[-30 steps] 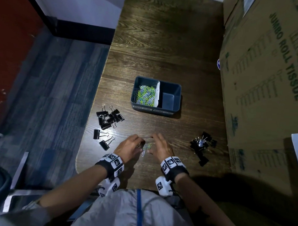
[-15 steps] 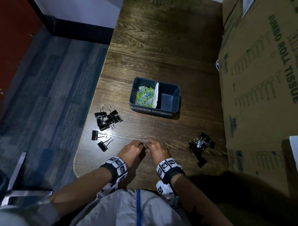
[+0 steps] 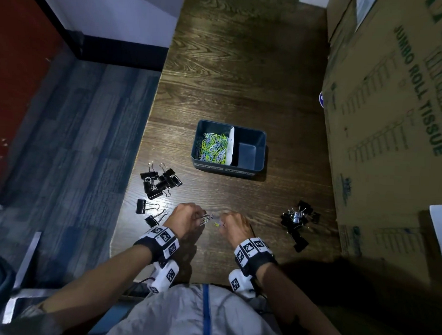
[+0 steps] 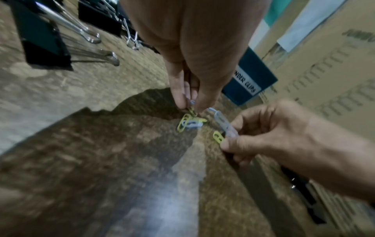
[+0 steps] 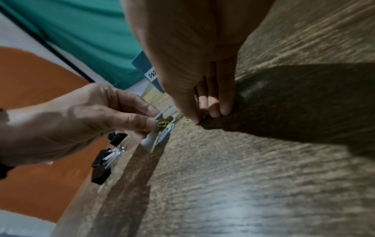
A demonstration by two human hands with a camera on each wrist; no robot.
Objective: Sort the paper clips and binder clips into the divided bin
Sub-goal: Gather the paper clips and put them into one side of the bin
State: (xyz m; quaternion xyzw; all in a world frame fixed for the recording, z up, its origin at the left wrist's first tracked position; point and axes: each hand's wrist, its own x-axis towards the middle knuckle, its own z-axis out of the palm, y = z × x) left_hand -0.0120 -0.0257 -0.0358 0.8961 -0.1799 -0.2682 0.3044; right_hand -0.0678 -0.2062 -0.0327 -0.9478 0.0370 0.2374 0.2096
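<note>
- My left hand (image 3: 185,217) is pinching a small bunch of paper clips (image 4: 187,121) (yellow-green and pale blue ones) between thumb and fingertips, just above the table (image 3: 242,88) near its front edge.
- My right hand (image 3: 234,226) is pinching a few more clips (image 4: 222,128) just beside the left.
- The divided bin (image 3: 261,153) is sitting toward the middle of the table, its left compartment holding a heap of coloured clips (image 3: 213,148).
- Black binder clips (image 3: 159,182) are lying scattered along the left edge.
- A second binder clip pile (image 3: 297,220) is lying toward the right edge, beside the cardboard box (image 3: 392,123).
</note>
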